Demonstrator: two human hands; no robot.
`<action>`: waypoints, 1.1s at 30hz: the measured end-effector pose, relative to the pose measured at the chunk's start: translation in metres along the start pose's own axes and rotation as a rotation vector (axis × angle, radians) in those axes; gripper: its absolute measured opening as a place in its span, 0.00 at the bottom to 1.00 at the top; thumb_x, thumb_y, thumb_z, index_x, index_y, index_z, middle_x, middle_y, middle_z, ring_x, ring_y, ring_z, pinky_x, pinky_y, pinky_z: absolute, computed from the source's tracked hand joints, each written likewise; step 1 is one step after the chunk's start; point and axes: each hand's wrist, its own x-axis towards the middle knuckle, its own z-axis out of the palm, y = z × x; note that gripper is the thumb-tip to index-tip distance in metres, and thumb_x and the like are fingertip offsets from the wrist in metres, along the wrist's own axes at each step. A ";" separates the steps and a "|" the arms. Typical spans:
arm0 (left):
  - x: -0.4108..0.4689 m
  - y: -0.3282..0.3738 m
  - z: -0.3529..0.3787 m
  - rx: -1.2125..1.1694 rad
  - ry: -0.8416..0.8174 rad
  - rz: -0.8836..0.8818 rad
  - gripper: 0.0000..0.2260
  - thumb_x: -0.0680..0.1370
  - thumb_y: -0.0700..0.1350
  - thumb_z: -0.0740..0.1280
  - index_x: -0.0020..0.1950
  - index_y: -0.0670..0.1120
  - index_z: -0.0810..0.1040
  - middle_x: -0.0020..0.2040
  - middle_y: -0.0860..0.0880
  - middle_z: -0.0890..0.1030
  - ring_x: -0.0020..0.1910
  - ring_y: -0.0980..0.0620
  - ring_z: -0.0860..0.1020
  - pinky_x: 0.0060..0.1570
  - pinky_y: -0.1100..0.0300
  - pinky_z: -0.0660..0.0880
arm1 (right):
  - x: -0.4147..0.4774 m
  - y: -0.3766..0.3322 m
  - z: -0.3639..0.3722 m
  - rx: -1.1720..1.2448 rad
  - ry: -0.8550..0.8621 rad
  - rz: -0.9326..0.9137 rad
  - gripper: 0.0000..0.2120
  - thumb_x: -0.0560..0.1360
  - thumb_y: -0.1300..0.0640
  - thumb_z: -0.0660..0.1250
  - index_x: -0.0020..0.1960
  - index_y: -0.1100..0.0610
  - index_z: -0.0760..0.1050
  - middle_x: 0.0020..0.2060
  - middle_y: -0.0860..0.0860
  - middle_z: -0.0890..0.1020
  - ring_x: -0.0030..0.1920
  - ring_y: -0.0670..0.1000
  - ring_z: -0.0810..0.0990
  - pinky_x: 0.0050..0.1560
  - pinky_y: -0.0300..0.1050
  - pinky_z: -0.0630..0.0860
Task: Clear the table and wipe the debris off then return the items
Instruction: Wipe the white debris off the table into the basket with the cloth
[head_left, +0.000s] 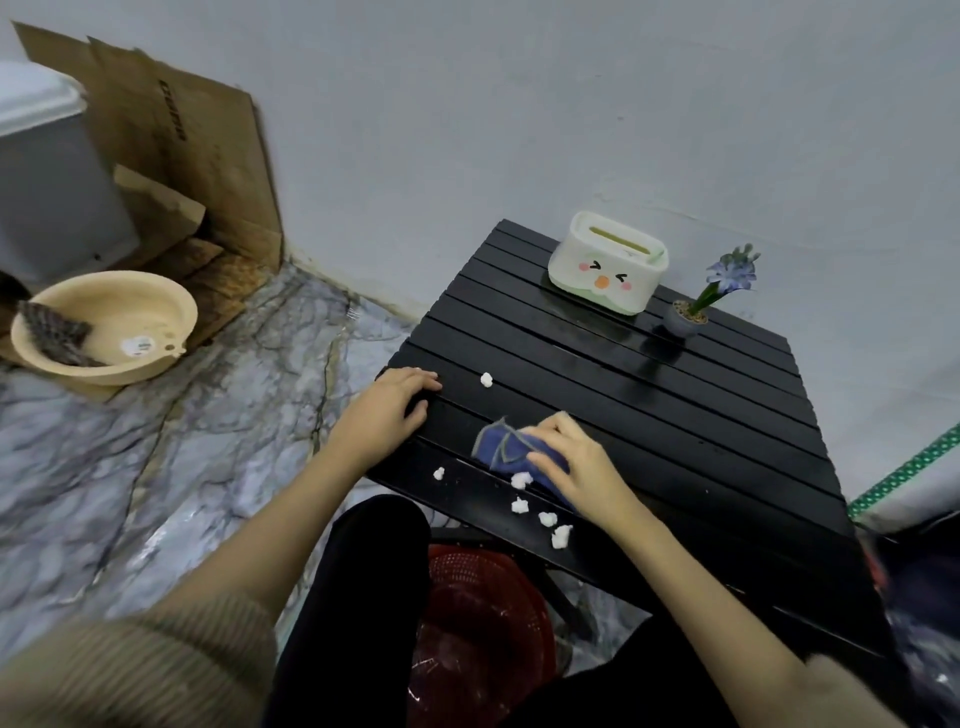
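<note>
A black slatted table (675, 405) stands against the wall. My right hand (576, 467) presses a blue cloth (501, 447) flat on the table near its front edge. Several white crumpled bits of debris (546, 518) lie just in front of the cloth, one more bit (486, 379) lies farther back and another (439, 473) sits at the front left edge. My left hand (392, 410) rests palm down on the table's left corner, holding nothing. At the back stand a white tissue box with a cartoon face (608, 265) and a small potted blue flower (701, 301).
A red mesh basket (483, 613) sits on the floor under the table's front edge, between my knees. A beige basin (104, 327) with a dark cloth in it sits on cardboard at the left, near a grey bin (47, 171). The floor is marbled.
</note>
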 end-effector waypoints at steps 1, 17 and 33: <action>0.000 0.000 0.000 -0.001 0.001 -0.001 0.13 0.75 0.38 0.61 0.58 0.44 0.74 0.62 0.45 0.76 0.65 0.46 0.70 0.66 0.53 0.65 | -0.009 -0.004 0.000 0.012 -0.036 -0.013 0.13 0.76 0.53 0.59 0.60 0.50 0.72 0.47 0.48 0.71 0.49 0.38 0.72 0.52 0.28 0.66; 0.000 -0.001 0.000 0.006 0.009 -0.001 0.13 0.75 0.39 0.61 0.59 0.45 0.73 0.64 0.47 0.75 0.66 0.49 0.69 0.66 0.53 0.66 | 0.070 0.007 -0.036 0.041 0.177 0.103 0.11 0.76 0.62 0.61 0.57 0.60 0.75 0.48 0.53 0.72 0.50 0.50 0.74 0.46 0.26 0.65; -0.002 0.004 -0.002 0.013 0.038 -0.047 0.13 0.75 0.38 0.60 0.60 0.43 0.72 0.62 0.44 0.75 0.64 0.47 0.70 0.62 0.50 0.70 | 0.059 -0.022 0.025 -0.173 0.039 -0.073 0.12 0.77 0.58 0.59 0.60 0.57 0.72 0.51 0.54 0.74 0.51 0.52 0.74 0.50 0.40 0.68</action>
